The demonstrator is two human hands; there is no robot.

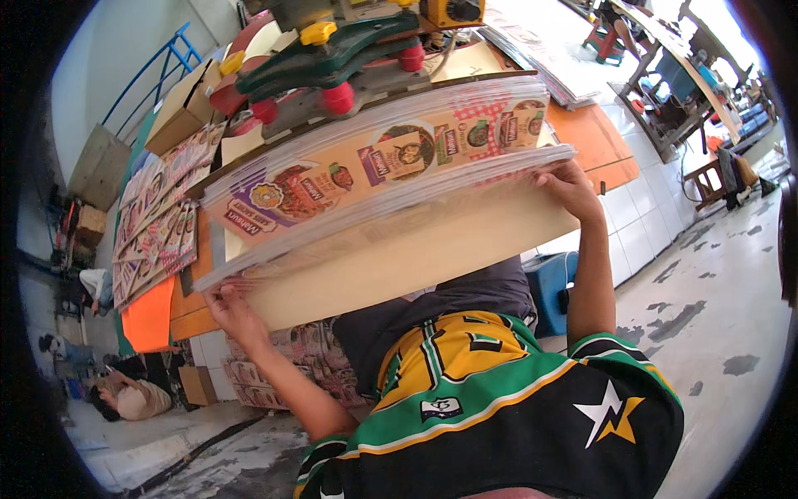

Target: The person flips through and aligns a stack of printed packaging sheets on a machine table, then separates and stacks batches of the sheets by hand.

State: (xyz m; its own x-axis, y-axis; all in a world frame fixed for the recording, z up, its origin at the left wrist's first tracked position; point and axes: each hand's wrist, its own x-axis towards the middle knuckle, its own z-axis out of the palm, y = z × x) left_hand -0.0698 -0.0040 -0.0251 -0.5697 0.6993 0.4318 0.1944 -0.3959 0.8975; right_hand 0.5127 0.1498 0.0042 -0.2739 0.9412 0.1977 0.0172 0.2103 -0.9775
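My left hand [235, 314] and my right hand [572, 188] grip opposite ends of a long stack of sheets [416, 249]. Its broad face toward me is plain cream, and its far edge looks layered and whitish. Fingers of both hands are closed around the ends, the thumbs partly showing. Just beyond lies a stack of printed cardboard sheets [332, 185] with food pictures in orange, red and purple. The far edge of the held stack lies along the near side of that stack; whether they touch I cannot tell.
A machine with a green arm [332, 54], red rollers [337, 97] and yellow knobs stands behind the stacks. Printed pieces [162, 212] lie piled at the left beside a cardboard box [184, 108]. The orange tabletop [594, 145] extends right. A blue container [549, 291] stands below. Another person [137, 399] sits at lower left.
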